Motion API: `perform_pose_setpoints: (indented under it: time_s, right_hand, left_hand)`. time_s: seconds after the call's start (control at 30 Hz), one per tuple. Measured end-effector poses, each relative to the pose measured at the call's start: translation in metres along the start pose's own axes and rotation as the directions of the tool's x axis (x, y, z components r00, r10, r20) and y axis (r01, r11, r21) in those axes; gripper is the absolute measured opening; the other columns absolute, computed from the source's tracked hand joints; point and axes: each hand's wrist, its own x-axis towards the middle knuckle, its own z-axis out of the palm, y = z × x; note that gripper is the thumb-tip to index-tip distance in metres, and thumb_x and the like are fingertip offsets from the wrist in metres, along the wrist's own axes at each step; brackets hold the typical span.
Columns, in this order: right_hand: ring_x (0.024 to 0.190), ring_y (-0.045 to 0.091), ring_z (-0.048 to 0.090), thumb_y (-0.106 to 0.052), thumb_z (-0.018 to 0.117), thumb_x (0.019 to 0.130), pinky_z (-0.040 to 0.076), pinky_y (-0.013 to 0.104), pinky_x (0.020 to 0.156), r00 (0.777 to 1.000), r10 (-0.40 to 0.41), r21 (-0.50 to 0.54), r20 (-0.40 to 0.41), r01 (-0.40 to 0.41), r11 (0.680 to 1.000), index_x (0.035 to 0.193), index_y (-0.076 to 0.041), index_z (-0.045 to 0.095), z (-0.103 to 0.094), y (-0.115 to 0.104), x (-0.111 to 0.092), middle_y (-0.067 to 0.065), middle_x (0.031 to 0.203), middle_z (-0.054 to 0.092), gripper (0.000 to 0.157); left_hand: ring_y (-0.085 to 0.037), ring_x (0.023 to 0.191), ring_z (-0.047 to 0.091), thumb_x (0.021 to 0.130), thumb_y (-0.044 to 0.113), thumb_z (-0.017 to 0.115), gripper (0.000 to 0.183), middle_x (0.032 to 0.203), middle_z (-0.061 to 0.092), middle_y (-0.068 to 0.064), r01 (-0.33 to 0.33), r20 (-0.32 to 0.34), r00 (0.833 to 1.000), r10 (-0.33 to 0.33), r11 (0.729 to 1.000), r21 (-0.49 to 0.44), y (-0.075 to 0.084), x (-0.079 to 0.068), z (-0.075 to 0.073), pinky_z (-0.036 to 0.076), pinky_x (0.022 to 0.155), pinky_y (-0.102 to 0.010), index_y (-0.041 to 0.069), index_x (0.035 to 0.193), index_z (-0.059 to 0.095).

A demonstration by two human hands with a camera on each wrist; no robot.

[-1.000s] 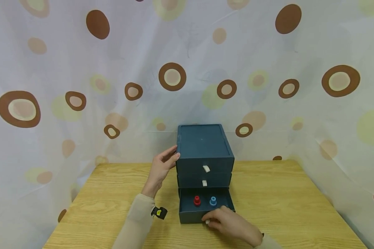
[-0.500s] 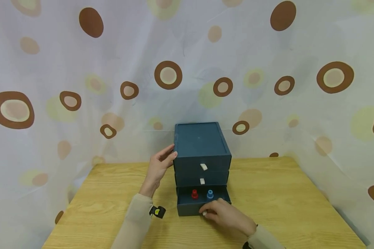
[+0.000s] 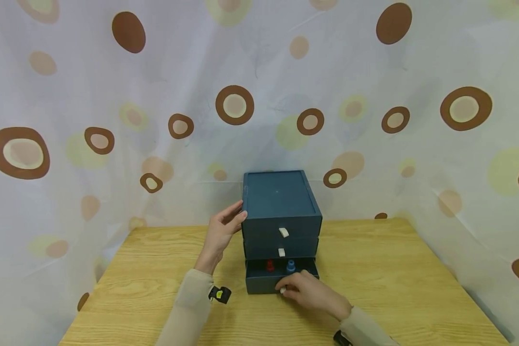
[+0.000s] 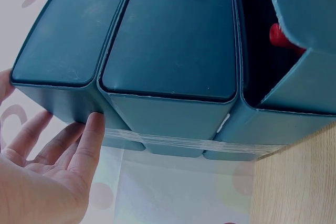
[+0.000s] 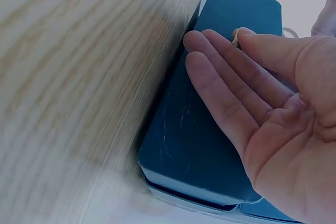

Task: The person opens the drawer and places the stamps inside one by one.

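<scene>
A dark blue three-drawer cabinet (image 3: 280,194) stands on the table, its bottom drawer (image 3: 261,285) partly pulled out. Inside that drawer a red peg-shaped piece (image 3: 270,265) and a blue one (image 3: 290,266) stand side by side; the red piece (image 4: 280,36) also peeks out in the left wrist view. My right hand (image 3: 311,294) pinches the bottom drawer's white pull tab (image 5: 235,39) between thumb and forefinger, the other fingers stretched along the drawer front. My left hand (image 3: 218,236) rests its spread fingertips against the cabinet's left side near the top front corner.
White pull tabs mark the two upper drawers, the top tab (image 3: 283,232) and the middle tab (image 3: 281,252); both drawers are closed. Clear tape (image 4: 173,141) runs along the cabinet's side. Behind the wooden table (image 3: 372,269) hangs a patterned curtain (image 3: 259,62).
The bottom drawer has slid further into the cabinet along with my right hand, so less of the red and blue pieces shows. My left hand stays at the cabinet's side.
</scene>
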Motion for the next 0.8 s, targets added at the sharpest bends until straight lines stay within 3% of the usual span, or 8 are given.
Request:
perform_pose_setpoints:
  time_s: [0.3,0.8]
  right_hand:
    - [0.071,0.009,0.063,-0.014,0.061,0.097,0.048,0.02,0.064,0.999,0.032,0.073,-0.014,-0.031,0.997,0.114,-0.009,0.073,-0.001,0.006,0.004,0.003,0.09,0.074,0.021]
    - [0.072,0.003,0.061,-0.014,0.061,0.097,0.05,0.022,0.067,0.998,0.025,0.02,-0.05,-0.024,1.0,0.115,-0.009,0.072,-0.001,0.012,0.013,0.004,0.095,0.073,0.022]
  left_hand:
    - [-0.025,0.127,0.055,0.092,0.038,0.068,0.053,0.147,0.051,-0.004,0.001,0.006,1.0,-0.001,1.0,0.004,0.002,-0.002,0.002,0.05,0.101,-0.044,0.023,0.141,0.055]
    - [-0.024,0.126,0.056,0.092,0.036,0.069,0.05,0.145,0.052,-0.002,0.005,-0.012,1.0,-0.005,1.0,-0.003,-0.001,0.0,0.001,0.05,0.1,-0.043,0.024,0.139,0.057]
